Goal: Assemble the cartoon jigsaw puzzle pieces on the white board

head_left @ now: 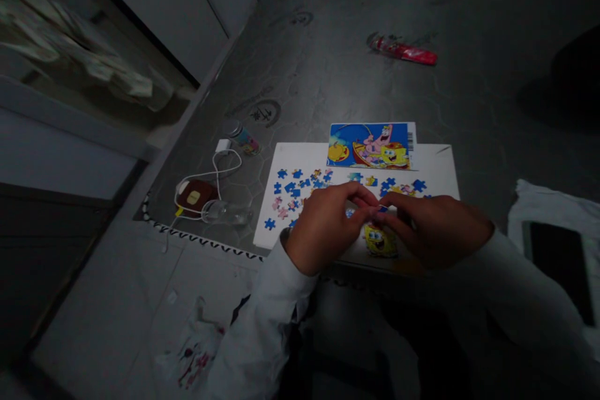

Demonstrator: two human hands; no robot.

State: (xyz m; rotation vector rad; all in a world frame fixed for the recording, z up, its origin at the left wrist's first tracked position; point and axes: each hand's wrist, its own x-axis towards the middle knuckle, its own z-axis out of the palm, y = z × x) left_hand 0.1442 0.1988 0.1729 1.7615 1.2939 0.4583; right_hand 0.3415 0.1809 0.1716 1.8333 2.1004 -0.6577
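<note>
Fingertips of my left hand (330,219) and my right hand (429,225) meet over the white board (309,155), pinching a small blue jigsaw piece (383,208) between them. Just below it lies a joined yellow cartoon section (379,242) of the puzzle, partly covered by my right hand. Loose jigsaw pieces (290,187), mostly blue with some pink, are spread over the board's left side and behind my hands. A printed picture card (370,145) with cartoon figures lies at the board's far edge.
Left of the board are a clear bottle (227,212), a brown box (197,195), a white charger (224,145) with its cable, and a small printed jar (244,139). A red packet (407,52) lies farther back. At right, a dark phone (560,262) rests on white cloth (539,203).
</note>
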